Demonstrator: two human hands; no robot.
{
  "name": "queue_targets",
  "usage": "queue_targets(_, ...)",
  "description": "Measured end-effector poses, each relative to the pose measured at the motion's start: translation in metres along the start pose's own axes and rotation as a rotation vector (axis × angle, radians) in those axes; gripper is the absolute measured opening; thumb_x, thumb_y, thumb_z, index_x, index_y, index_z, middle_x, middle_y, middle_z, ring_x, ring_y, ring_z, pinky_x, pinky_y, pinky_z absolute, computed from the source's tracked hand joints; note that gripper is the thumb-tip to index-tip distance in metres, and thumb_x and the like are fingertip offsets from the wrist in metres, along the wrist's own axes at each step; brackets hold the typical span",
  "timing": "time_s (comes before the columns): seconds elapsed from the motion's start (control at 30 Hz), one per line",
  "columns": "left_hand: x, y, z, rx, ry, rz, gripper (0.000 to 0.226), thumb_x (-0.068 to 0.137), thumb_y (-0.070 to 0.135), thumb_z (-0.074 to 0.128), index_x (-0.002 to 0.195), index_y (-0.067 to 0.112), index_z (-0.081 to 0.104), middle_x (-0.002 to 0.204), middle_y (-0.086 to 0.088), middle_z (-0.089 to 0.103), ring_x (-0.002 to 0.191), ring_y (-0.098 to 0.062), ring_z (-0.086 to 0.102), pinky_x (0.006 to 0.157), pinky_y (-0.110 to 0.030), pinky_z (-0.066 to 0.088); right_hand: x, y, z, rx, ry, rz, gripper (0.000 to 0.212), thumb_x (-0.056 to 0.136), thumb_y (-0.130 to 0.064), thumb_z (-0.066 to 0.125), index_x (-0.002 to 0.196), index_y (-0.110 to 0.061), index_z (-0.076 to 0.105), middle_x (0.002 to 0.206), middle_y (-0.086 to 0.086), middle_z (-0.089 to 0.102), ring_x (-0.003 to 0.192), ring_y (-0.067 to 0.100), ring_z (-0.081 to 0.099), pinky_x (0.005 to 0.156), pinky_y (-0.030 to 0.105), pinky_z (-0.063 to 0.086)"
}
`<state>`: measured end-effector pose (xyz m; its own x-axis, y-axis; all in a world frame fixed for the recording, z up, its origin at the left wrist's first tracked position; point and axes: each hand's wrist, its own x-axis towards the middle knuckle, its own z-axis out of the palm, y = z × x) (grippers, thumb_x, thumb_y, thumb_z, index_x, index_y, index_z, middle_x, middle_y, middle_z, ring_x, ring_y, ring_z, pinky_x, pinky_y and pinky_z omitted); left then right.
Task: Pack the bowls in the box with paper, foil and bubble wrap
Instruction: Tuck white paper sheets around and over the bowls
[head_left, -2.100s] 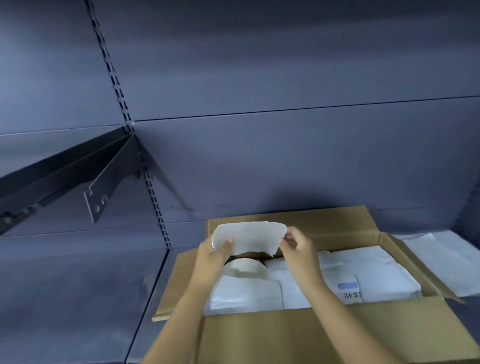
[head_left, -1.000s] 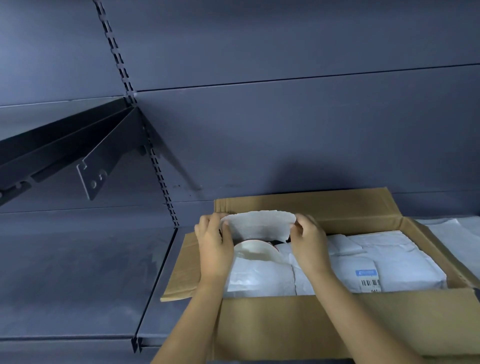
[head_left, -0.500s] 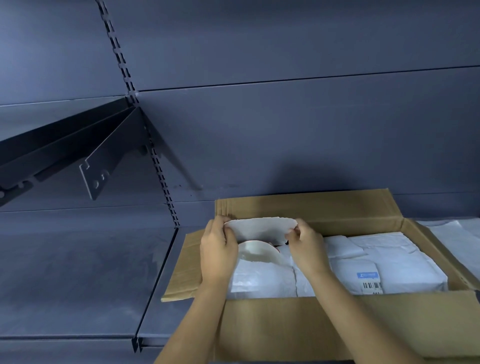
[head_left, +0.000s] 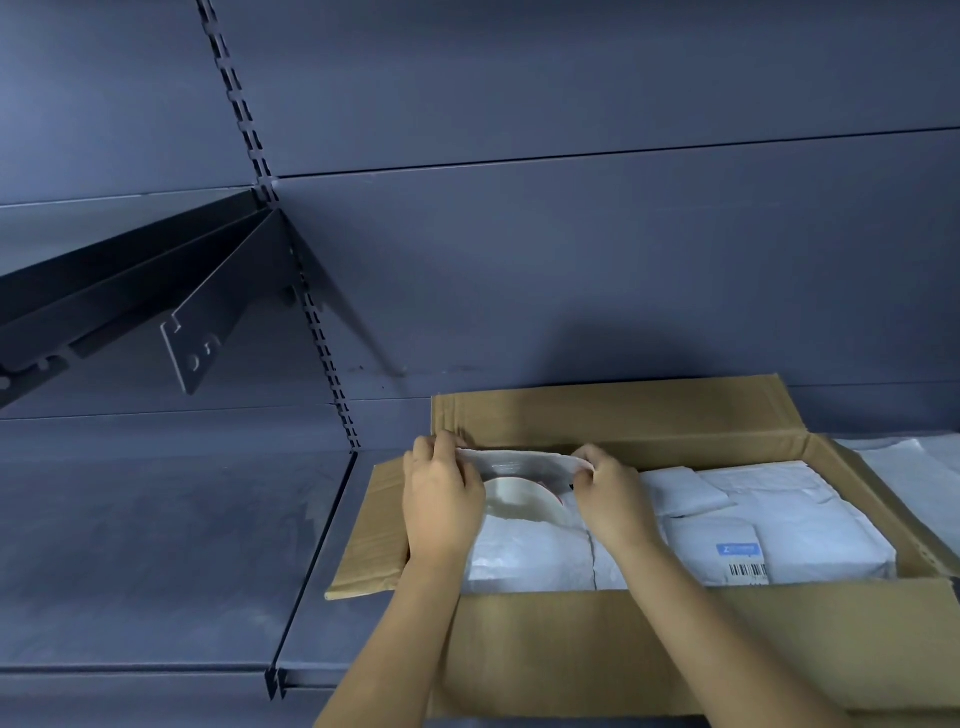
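Note:
An open cardboard box (head_left: 613, 644) stands on the shelf in front of me. In its far left corner lies a white bowl (head_left: 519, 500) with a red mark at its rim, tilted. Just above that bowl I hold a white paper sheet (head_left: 524, 461) stretched flat and low. My left hand (head_left: 441, 499) pinches its left end and my right hand (head_left: 608, 491) pinches its right end. White wrapped packets (head_left: 779, 525) fill the rest of the box; one bears a blue label and a barcode.
The box's flaps stand open at the back (head_left: 613, 410), left (head_left: 369, 540) and right. White sheets (head_left: 904, 467) lie on the shelf to the right of the box. A dark metal shelf bracket (head_left: 208, 312) juts from the back wall at the upper left.
Both hands have lowered the paper sheet from above the box down to just over the bowl. The sheet now lies flatter, nearly edge-on to me.

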<state>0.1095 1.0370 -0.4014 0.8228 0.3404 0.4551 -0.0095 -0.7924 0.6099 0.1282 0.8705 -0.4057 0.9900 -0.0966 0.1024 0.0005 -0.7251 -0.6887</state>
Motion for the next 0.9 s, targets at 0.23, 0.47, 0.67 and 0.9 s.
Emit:
queue_targets(0.23,-0.0010,0.0001,-0.0002,0.091,0.085,0.068,0.017,0.071,0.001,0.066,0.088,0.006,0.064,0.091,-0.013,0.057,0.083,-0.026,0.037,0.074,-0.035,0.038,-0.0003,-0.0009,0.0015,0.000,0.072,-0.035,0.031,0.094,-0.014,0.045,0.123,-0.015,0.057,0.081,0.005,0.063,0.077,0.027,0.058,0.069,0.034,0.046)
queue_targets(0.47,-0.0012,0.0024,-0.0050,0.177,0.080,0.108,0.018,0.063,0.004,0.070,0.076,0.017,0.069,0.092,0.000,0.066,0.083,-0.029,0.053,0.069,-0.032,0.028,-0.0086,-0.0083,-0.0017,0.057,0.218,-0.313,0.017,0.084,-0.002,0.057,0.089,-0.016,0.065,0.085,-0.008,0.065,0.069,0.012,0.053,0.056,0.024,0.041)
queue_targets(0.67,-0.0046,0.0049,-0.0037,0.225,-0.016,0.243,0.032,0.056,0.002,0.074,0.079,0.023,0.074,0.068,0.006,0.070,0.061,-0.019,0.063,0.065,-0.031,0.048,-0.0050,-0.0042,0.0036,-0.028,0.090,-0.201,0.021,0.086,0.002,0.045,0.085,-0.014,0.060,0.080,-0.001,0.065,0.070,0.021,0.057,0.055,0.033,0.043)
queue_targets(0.9,-0.0060,0.0040,-0.0006,0.321,-0.112,0.251,0.034,0.050,0.000,0.062,0.073,0.023,0.073,0.058,0.005,0.066,0.048,-0.018,0.061,0.057,-0.030,0.052,-0.0090,-0.0080,0.0035,-0.074,0.130,-0.318,0.037,0.087,0.001,0.046,0.110,-0.020,0.067,0.110,-0.006,0.068,0.093,0.020,0.063,0.064,0.027,0.045)
